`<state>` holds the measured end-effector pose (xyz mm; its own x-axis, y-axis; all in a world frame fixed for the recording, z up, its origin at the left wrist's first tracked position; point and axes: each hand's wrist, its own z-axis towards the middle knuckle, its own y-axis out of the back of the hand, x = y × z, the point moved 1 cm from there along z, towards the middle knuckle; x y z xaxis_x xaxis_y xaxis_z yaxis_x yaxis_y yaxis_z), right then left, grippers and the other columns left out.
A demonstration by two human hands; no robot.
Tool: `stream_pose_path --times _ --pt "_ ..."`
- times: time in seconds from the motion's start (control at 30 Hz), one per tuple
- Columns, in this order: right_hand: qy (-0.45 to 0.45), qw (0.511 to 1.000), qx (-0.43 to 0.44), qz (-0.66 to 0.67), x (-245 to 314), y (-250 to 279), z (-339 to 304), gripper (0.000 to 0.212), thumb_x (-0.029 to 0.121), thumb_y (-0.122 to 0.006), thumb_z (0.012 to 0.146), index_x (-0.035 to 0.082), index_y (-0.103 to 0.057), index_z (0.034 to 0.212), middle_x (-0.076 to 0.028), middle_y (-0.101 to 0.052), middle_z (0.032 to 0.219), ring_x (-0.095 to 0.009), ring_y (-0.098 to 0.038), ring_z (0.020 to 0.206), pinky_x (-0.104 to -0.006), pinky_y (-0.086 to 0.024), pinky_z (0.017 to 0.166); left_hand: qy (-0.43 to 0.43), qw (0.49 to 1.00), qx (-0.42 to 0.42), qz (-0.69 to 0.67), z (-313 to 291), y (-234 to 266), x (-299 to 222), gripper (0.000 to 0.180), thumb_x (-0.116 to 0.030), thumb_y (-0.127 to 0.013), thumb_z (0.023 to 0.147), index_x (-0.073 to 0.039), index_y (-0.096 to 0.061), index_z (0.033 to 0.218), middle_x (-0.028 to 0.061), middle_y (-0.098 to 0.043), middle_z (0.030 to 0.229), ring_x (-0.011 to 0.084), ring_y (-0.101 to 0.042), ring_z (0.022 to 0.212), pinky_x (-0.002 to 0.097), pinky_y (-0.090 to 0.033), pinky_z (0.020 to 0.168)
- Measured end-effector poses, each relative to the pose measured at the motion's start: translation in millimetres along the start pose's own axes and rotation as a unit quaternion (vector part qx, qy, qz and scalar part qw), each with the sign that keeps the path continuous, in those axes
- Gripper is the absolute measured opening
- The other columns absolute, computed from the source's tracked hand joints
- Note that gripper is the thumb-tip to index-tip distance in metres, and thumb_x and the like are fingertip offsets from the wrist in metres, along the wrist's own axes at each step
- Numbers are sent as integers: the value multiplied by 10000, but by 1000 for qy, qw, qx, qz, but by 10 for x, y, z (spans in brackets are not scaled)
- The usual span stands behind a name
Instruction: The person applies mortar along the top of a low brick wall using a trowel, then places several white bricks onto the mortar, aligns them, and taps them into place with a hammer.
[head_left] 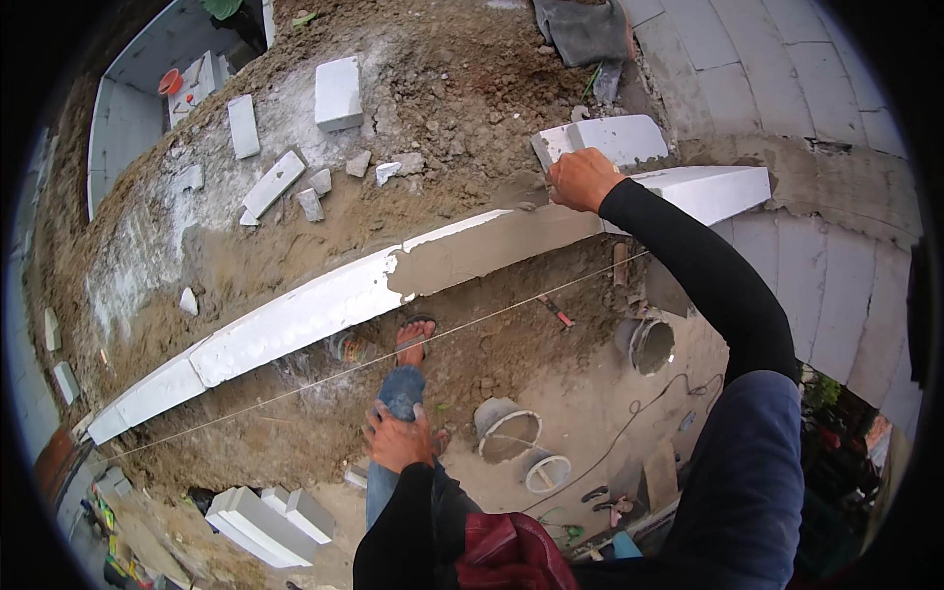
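Curling tight, the right hand [585, 180] is clenched over the far edge of the block wall [295, 313], toward its right end — round a tool or not, cannot tell. Grey mortar [472, 256] coats the wall just leftward. Left hand [398, 439] spread, resting on a denim leg [401, 391]. Beyond — string line [541, 297] off the near edge.

Hidden along the block row [295, 305]
Whether the right hand [585, 181] holds anything at the row cannot be told; the black sleeve [703, 251] covers one stretch of it. Beyond the row, the upper edge cuts the grey cloth [585, 31].
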<state>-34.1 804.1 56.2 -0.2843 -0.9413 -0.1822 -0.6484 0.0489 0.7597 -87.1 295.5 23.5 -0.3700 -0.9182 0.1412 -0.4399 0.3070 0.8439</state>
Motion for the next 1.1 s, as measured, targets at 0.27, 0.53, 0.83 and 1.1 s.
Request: stream_pose_path --times 0.27,0.53,0.83,1.1 --pt "90 989 32 109 1148 591 446 415 443 -657 968 89 -749 1164 -158 -766 1110 -353 -740 1053 -471 -588 909 14 999 31 13 -83 0 45 794 -566 -764 801 -125 -609 1443 136 -599 1465 376 -589 1300 567 -483 1036" --pt "78 926 -47 366 1177 997 -438 543 499 -616 1007 82 -702 1343 -183 -744 1040 -311 -697 906 -442 -547 811 2 998 62 -7 -285 -172 267 807 -562 -722 833 -139 -560 1500 133 -533 1544 394 -513 1391 599 -424 1110" --pt "-75 741 -34 666 1607 -25 -3037 338 262 -601 1056 25 -655 1290 -43 -665 959 -116 -595 826 -285 -495 739 -5 1000 -16 13 -526 -402 694 790 -585 -749 817 -143 -611 1457 133 -581 1499 376 -580 1308 553 -479 1058" --pt "-258 655 -298 644 3011 -1596 -1948 428 267 -621 1034 37 -575 1392 -157 -704 985 -324 -689 884 -461 -534 799 -29 999 19 40 -702 -611 1049 766 -584 -727 834 -152 -607 1455 120 -555 1519 367 -547 1353 581 -441 1097"
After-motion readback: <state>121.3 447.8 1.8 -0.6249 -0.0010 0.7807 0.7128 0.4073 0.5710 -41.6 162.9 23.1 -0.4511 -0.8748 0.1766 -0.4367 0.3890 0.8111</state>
